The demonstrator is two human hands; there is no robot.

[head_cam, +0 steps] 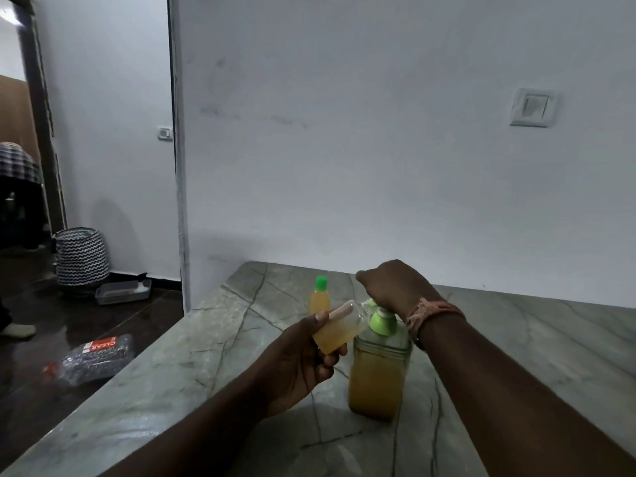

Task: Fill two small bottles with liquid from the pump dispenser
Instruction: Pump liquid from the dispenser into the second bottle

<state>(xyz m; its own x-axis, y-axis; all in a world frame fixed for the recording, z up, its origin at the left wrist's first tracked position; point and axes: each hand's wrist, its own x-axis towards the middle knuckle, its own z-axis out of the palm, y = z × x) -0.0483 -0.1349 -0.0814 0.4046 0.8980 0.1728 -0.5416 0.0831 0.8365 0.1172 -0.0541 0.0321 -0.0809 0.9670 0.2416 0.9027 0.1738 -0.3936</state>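
The marble counter (516, 356) carries everything you need, and the pump dispenser (378, 370) stands upright on it, directly in front of you and roughly two-thirds full of amber liquid. Your right hand (395, 287) sits on top of its green pump head (382, 320), fingers curled down over it, pressing; the nozzle tip itself is mostly hidden behind the hand and the bottle.

Your left hand (303, 352) grips the open small bottle (339, 327) around its lower half, thumb on top and fingers wrapped beneath. The bottle lies tilted, its long axis running up and to the right, so the mouth points straight at the nozzle and appears to touch it or sit just beside it. It looks about half filled.

That alignment is what the next stroke depends on: keep the mouth under the spout, because a slip to the left would probably send liquid onto the counter.

Behind, the capped small bottle (320, 296) with its green lid stands upright, apparently already full, just beyond your left fingers.
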